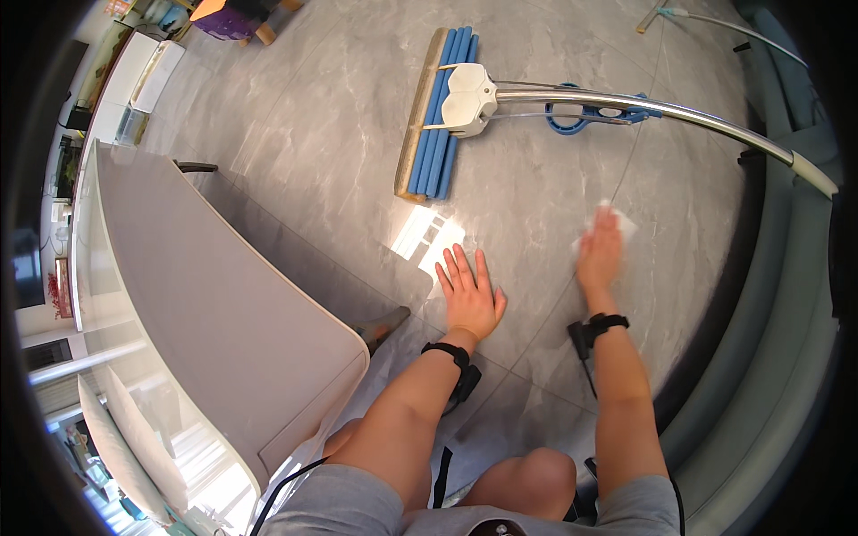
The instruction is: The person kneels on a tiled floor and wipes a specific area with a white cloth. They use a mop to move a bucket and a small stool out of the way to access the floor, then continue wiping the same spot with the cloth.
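Note:
My right hand [598,258], blurred, lies over a white tissue [627,226] on the grey marble-look tile floor [322,134]. White corners of it show past the fingers on both sides. My left hand [470,307] is palm down with fingers spread, at the edge of a bright light reflection; it holds nothing, and whether the palm bears on the floor cannot be told. Beyond the hands lies a sponge mop [469,100] with blue rollers, a white bracket and a blue lever. Its metal pole [704,119] stretches towards the right. Black straps with small devices circle both wrists.
A low table [234,301] with a grey top and pale rim stands close on my left, its dark leg [385,328] near my left hand. Along the right runs a grey-green sofa [771,388]. A second long-handled tool [651,15] and a purple stool [229,21] are farther off.

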`<state>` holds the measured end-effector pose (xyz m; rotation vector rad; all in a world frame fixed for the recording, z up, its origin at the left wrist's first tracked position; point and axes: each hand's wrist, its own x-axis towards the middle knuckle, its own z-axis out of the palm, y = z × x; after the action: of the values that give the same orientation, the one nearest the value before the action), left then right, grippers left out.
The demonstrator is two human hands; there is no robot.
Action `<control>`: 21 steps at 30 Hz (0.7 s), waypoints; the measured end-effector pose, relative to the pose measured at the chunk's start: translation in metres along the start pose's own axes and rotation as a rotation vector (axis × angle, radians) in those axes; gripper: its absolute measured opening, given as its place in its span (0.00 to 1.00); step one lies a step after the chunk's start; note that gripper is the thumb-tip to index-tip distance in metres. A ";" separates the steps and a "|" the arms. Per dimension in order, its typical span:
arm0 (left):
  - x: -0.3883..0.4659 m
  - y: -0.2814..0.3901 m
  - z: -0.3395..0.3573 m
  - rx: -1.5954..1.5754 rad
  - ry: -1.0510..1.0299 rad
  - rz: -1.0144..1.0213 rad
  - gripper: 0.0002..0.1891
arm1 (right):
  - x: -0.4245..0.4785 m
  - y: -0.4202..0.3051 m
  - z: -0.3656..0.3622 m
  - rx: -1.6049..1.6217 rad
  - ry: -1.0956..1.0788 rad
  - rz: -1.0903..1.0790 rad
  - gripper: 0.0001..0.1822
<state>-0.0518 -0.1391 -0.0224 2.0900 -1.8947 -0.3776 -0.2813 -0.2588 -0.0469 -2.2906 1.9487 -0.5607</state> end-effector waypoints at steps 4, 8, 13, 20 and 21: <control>-0.006 -0.007 0.003 0.013 0.027 0.001 0.40 | -0.054 -0.057 -0.009 0.182 -0.135 -0.167 0.27; -0.005 -0.002 0.002 0.040 0.041 0.003 0.40 | -0.123 -0.062 -0.028 0.438 -0.166 -0.119 0.21; -0.006 -0.007 0.012 0.117 0.074 0.011 0.39 | -0.159 -0.071 -0.055 1.250 -0.323 0.703 0.17; -0.004 -0.014 0.008 0.161 -0.057 -0.017 0.37 | -0.170 -0.071 -0.122 2.139 -0.180 1.224 0.20; -0.005 -0.016 0.004 0.147 -0.085 -0.016 0.36 | -0.173 -0.078 -0.136 2.166 -0.154 1.204 0.20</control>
<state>-0.0388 -0.1333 -0.0327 2.2165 -2.0113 -0.3454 -0.2738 -0.0537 0.0646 0.1601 0.8637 -1.1390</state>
